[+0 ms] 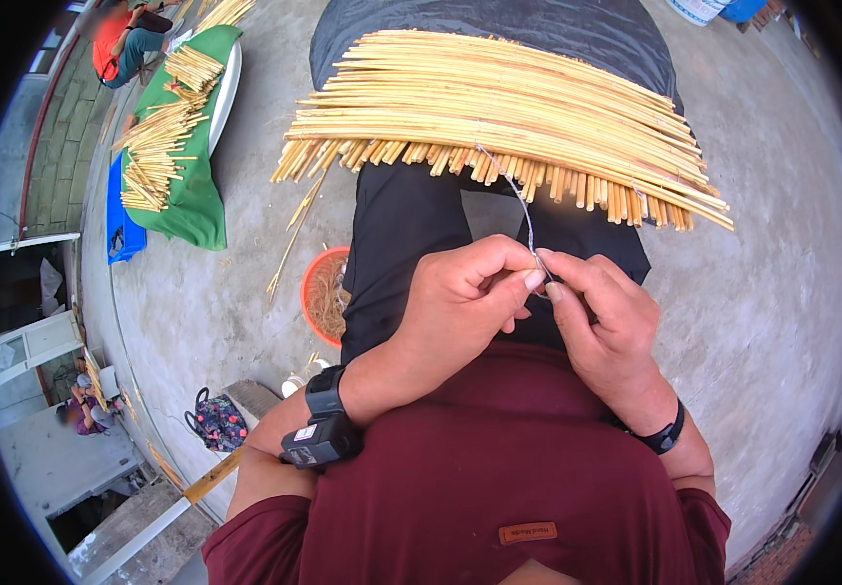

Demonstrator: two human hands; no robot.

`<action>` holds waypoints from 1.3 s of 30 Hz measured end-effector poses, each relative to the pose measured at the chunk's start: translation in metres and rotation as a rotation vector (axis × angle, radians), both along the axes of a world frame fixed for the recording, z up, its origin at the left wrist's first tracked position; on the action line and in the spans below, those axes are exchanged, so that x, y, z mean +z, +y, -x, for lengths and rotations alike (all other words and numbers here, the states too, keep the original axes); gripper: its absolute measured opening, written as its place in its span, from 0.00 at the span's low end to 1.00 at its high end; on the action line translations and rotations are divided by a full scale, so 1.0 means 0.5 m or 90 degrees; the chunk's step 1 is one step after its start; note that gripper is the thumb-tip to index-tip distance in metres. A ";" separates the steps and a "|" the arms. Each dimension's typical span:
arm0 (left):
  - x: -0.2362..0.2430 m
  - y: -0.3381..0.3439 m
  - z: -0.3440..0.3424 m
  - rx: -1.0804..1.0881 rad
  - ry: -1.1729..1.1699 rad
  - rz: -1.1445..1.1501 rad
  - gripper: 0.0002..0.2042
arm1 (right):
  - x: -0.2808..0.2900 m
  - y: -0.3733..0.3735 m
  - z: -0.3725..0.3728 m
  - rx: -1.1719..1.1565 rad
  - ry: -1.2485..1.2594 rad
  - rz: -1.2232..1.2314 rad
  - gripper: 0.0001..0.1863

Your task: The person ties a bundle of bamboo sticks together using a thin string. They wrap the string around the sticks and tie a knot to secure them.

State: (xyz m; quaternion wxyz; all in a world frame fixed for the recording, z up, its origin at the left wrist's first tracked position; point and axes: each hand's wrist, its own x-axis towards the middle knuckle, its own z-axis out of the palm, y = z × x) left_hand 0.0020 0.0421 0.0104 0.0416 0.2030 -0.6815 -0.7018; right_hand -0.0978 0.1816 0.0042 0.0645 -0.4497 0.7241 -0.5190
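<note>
A wide mat of pale reed sticks [499, 97] lies over my knees on a dark sheet, with loose stick ends hanging at its near left. A thin pale cord [523, 209] runs from the mat's near edge down to my fingers. My left hand [468, 310] pinches the cord at thumb and forefinger, below the mat. My right hand [604, 327] is just right of it, thumb and forefinger also closed on the cord. Both hands are over my lap, their fingertips close together.
An orange basin [312, 327] of fibres stands by my left leg. Reed sticks lie on a green cloth [205, 216] at upper left, near a seated person [119, 54]. Another person [85, 408] sits at lower left, past a floral bag [218, 429] on the concrete floor [752, 292].
</note>
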 end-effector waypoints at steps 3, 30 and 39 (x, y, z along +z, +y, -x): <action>0.003 0.002 0.000 0.006 -0.026 -0.005 0.04 | -0.006 0.000 0.005 0.006 0.029 0.005 0.16; -0.071 -0.003 0.167 -0.092 0.199 0.464 0.07 | -0.037 0.130 0.078 -0.218 -0.412 0.226 0.04; -0.109 0.036 0.218 -0.186 0.225 0.824 0.06 | -0.078 0.128 0.108 -0.217 -0.538 0.114 0.02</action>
